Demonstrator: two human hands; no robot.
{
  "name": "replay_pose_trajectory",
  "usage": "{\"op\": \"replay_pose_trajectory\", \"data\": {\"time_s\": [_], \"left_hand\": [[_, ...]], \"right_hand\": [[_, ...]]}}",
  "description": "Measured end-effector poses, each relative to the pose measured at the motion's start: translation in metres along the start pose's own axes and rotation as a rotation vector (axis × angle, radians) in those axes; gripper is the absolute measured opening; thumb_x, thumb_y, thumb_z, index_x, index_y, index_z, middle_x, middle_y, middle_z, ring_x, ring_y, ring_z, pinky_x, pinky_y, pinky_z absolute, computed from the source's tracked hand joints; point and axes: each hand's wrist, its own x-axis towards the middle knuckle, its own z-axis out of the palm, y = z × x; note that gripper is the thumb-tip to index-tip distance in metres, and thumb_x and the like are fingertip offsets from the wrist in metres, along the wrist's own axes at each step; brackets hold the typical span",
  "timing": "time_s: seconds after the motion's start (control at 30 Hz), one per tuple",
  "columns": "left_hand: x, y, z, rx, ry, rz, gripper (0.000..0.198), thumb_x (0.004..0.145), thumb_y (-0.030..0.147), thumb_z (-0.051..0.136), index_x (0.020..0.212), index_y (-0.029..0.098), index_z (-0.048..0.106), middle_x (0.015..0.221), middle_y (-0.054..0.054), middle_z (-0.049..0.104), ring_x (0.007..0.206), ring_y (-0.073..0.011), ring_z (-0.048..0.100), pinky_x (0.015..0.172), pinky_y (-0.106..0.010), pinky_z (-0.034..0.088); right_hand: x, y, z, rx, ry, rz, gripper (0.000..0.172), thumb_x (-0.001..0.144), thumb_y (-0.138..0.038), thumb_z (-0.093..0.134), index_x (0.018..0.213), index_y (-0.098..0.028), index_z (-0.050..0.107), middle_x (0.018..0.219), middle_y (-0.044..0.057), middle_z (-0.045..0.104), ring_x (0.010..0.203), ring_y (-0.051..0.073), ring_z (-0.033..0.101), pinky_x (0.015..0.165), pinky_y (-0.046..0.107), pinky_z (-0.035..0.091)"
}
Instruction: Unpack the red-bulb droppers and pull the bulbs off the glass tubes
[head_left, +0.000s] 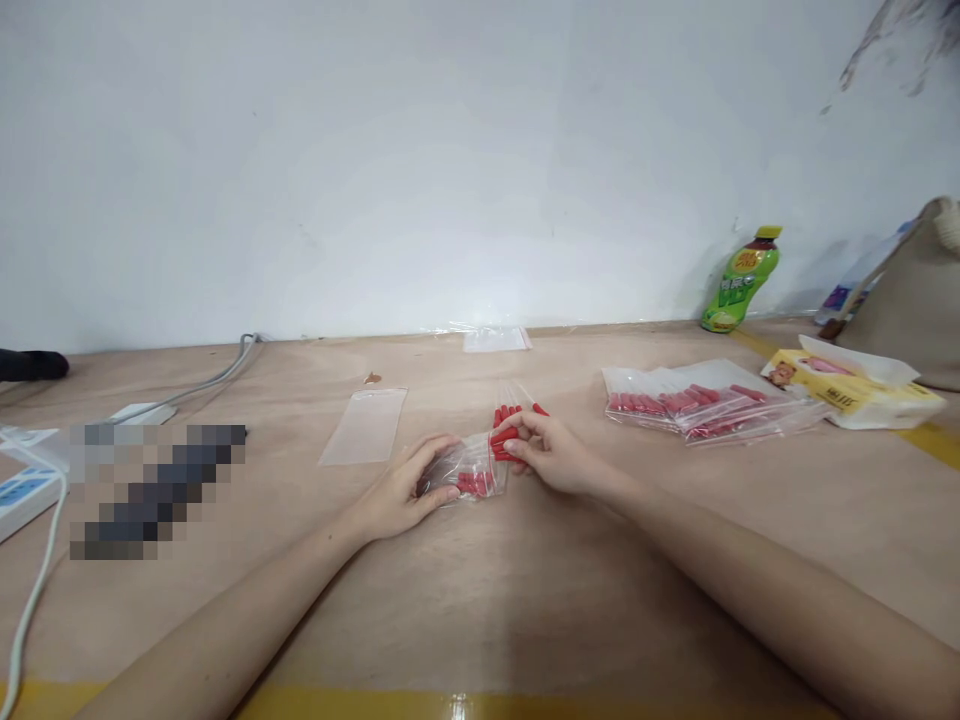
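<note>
My left hand (416,487) is closed around the side of a clear plastic zip bag (450,478), its thumb and fingers apart with the bag between them. Several small red cylinders (475,483) lie inside the bag. At the bag's right end, my right hand (547,452) pinches a few red cylinders (504,443) by the bag's mouth. Just behind them lie more red pieces (508,412) with thin clear parts pointing to the wall; the fingers hide some of these. To the left, a flat clear bag (365,427) rests on the table.
On the right lie filled bags of red pieces (686,400), beside a yellow tissue pack (855,390). A green bottle (742,282) leans against the wall near a beige bag (904,295). More clear bags (496,340) lie by the wall. A power strip (30,495) and cables are at left.
</note>
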Motion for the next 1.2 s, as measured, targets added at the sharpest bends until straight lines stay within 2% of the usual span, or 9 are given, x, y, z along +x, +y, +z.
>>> {"op": "replay_pose_trajectory", "data": {"time_s": [0.1, 0.27, 0.4, 0.5, 0.6, 0.7, 0.9, 1.07, 1.2], "left_hand": [[0.000, 0.000, -0.001, 0.001, -0.001, 0.000, 0.048, 0.083, 0.034, 0.052, 0.126, 0.020, 0.036, 0.126, -0.009, 0.044, 0.115, -0.0208, 0.045, 0.096, -0.035, 0.039], [0.000, 0.002, -0.002, 0.009, -0.009, -0.030, 0.048, 0.082, 0.036, 0.052, 0.125, 0.021, 0.037, 0.125, -0.009, 0.046, 0.112, -0.0211, 0.047, 0.092, -0.034, 0.043], [0.000, 0.002, -0.002, 0.013, -0.001, -0.028, 0.048, 0.082, 0.037, 0.053, 0.125, 0.021, 0.038, 0.125, -0.010, 0.047, 0.109, -0.0221, 0.049, 0.089, -0.035, 0.045], [0.000, 0.002, -0.003, 0.020, -0.002, -0.027, 0.048, 0.082, 0.036, 0.052, 0.125, 0.022, 0.038, 0.124, -0.009, 0.047, 0.109, -0.0221, 0.049, 0.088, -0.035, 0.045], [0.000, 0.003, -0.003, 0.025, -0.017, -0.037, 0.048, 0.082, 0.036, 0.052, 0.126, 0.022, 0.037, 0.125, -0.009, 0.046, 0.109, -0.0218, 0.049, 0.088, -0.034, 0.045], [0.000, 0.003, -0.003, 0.025, -0.022, -0.044, 0.048, 0.083, 0.037, 0.051, 0.126, 0.022, 0.037, 0.125, -0.009, 0.046, 0.110, -0.0216, 0.048, 0.089, -0.034, 0.044], [0.000, 0.004, -0.003, 0.015, -0.009, -0.029, 0.047, 0.083, 0.037, 0.051, 0.125, 0.021, 0.038, 0.125, -0.010, 0.046, 0.109, -0.0225, 0.049, 0.086, -0.034, 0.045], [0.000, 0.005, -0.004, 0.015, -0.011, -0.029, 0.047, 0.083, 0.036, 0.051, 0.125, 0.021, 0.038, 0.124, -0.010, 0.047, 0.107, -0.0219, 0.050, 0.085, -0.034, 0.046], [0.001, 0.004, -0.003, 0.019, -0.013, -0.017, 0.048, 0.083, 0.036, 0.051, 0.126, 0.022, 0.037, 0.124, -0.010, 0.047, 0.107, -0.0217, 0.050, 0.087, -0.035, 0.045]], "right_hand": [[0.002, -0.008, -0.025, 0.106, -0.009, 0.085, 0.010, 0.077, -0.020, 0.054, 0.087, -0.016, 0.055, 0.073, 0.000, 0.062, 0.062, 0.009, 0.059, 0.059, 0.025, 0.050], [0.005, -0.023, -0.080, 0.020, 0.012, 0.038, 0.020, 0.072, -0.031, 0.062, 0.087, -0.017, 0.059, 0.079, 0.003, 0.066, 0.070, 0.013, 0.062, 0.068, 0.032, 0.053], [0.007, -0.018, -0.103, -0.116, 0.318, -0.171, 0.022, 0.076, -0.032, 0.057, 0.094, -0.019, 0.059, 0.089, 0.005, 0.067, 0.081, 0.017, 0.064, 0.076, 0.037, 0.052], [0.008, 0.000, -0.099, -0.505, 0.506, -0.335, 0.022, 0.083, -0.025, 0.048, 0.101, -0.020, 0.058, 0.099, 0.006, 0.065, 0.091, 0.020, 0.061, 0.084, 0.040, 0.048], [0.007, 0.023, -0.088, -0.929, 0.431, -0.381, 0.030, 0.083, -0.013, 0.042, 0.108, -0.019, 0.058, 0.106, 0.010, 0.062, 0.098, 0.025, 0.057, 0.083, 0.041, 0.047], [0.006, 0.042, -0.083, -1.123, 0.316, -0.363, 0.037, 0.082, -0.007, 0.038, 0.112, -0.018, 0.056, 0.110, 0.012, 0.059, 0.098, 0.025, 0.056, 0.079, 0.040, 0.047], [0.011, 0.056, -0.080, -1.027, 0.207, -0.365, 0.027, 0.084, -0.017, 0.043, 0.103, -0.020, 0.063, 0.105, 0.011, 0.061, 0.095, 0.023, 0.058, 0.080, 0.037, 0.048], [0.013, 0.056, -0.072, -0.930, 0.190, -0.381, 0.028, 0.084, -0.020, 0.044, 0.107, -0.021, 0.061, 0.102, 0.009, 0.061, 0.091, 0.021, 0.059, 0.078, 0.037, 0.048], [0.014, 0.051, -0.061, -0.868, 0.238, -0.347, 0.026, 0.083, -0.025, 0.048, 0.106, -0.021, 0.061, 0.100, 0.008, 0.062, 0.091, 0.020, 0.059, 0.079, 0.036, 0.048]]}}
